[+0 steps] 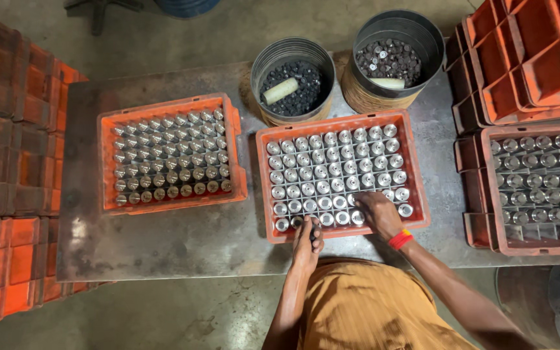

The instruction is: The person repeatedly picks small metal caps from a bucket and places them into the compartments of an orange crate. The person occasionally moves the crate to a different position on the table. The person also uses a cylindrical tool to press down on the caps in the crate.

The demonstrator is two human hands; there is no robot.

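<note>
An orange crate [343, 124] full of several upright shiny metal cylinders [332, 170] lies on the metal table in front of me. My right hand [378, 212] rests on the cylinders in the crate's near row, fingers spread over them, with a red band at the wrist. My left hand [308, 242] is at the crate's near edge, fingers closed around a small dark part [313, 231]. A second orange crate [171, 154] of the same cylinders sits to the left, away from both hands.
Two round metal buckets, one [293, 79] with dark small parts and one [389, 59] with grey parts, stand behind the crate. Stacked orange crates [526, 58] and a filled crate [539, 185] are at the right. More orange crates [8, 162] pile up at the left.
</note>
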